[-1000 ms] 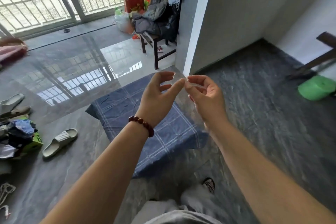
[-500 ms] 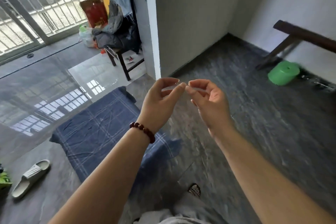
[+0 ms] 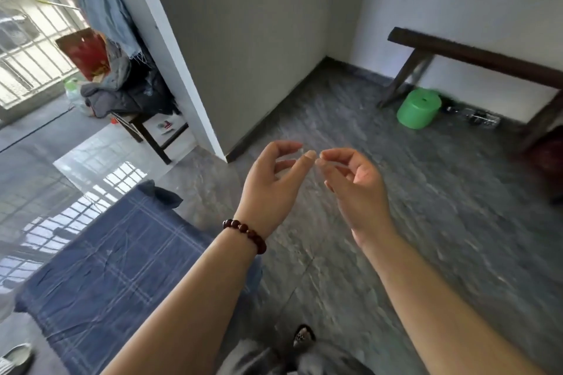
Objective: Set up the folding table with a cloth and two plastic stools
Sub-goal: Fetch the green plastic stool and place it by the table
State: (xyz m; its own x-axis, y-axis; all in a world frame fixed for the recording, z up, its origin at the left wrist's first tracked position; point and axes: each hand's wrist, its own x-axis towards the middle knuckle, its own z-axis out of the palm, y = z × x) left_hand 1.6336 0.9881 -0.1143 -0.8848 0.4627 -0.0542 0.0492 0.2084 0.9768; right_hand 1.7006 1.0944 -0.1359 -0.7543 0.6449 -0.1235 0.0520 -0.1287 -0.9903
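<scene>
The low table (image 3: 213, 240) stands at the lower left under a blue checked cloth (image 3: 106, 268) that hangs over its edges. A green plastic stool (image 3: 419, 108) sits on the floor at the far right, under a dark wooden bench. My left hand (image 3: 274, 183), with a bead bracelet on the wrist, and my right hand (image 3: 353, 186) are raised in front of me, to the right of the table, fingertips nearly touching. Both pinch a small piece of thin clear film (image 3: 300, 150), which is hard to make out.
A dark wooden bench (image 3: 475, 55) runs along the right wall. A white wall corner (image 3: 195, 100) juts out ahead, with a wooden chair (image 3: 152, 134) piled with clothes beside it. A slipper (image 3: 15, 358) lies at the bottom left. Grey tiled floor lies between me and the stool.
The view has swung to the right, so the table has slid to the lower left and the green stool and bench have come closer. My hands stay together, pinching.
</scene>
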